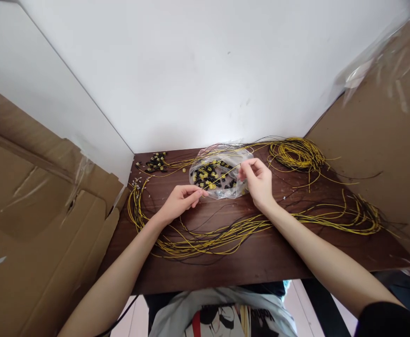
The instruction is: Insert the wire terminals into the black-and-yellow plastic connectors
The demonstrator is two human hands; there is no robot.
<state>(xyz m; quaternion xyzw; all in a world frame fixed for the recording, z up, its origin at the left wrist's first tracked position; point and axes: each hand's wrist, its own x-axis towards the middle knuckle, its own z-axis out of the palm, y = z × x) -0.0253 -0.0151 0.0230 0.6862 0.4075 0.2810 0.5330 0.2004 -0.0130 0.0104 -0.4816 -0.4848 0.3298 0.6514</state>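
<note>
A thin yellow wire [222, 177] runs between my two hands, above a clear plastic bag [242, 161] on the table. My left hand [184, 200] pinches its lower left end. Farther right and a little higher, my right hand [257, 181] has its fingertips closed on the same wire. Small black and yellow connectors [207, 175] lie in the bag, just behind my left fingertips. Under my forearms stretches a long loose bundle of yellow and black wires [222, 238]. Whatever sits at the very tips of my fingers is too small to make out.
A coiled bundle of yellow and black wires [298, 154] lies at the back right. Wires with black connectors [156, 162] sit at the back left. Cardboard [373, 121] flanks the brown table [247, 271] on the right, more cardboard [43, 210] on the left. A white wall [208, 70] rises behind.
</note>
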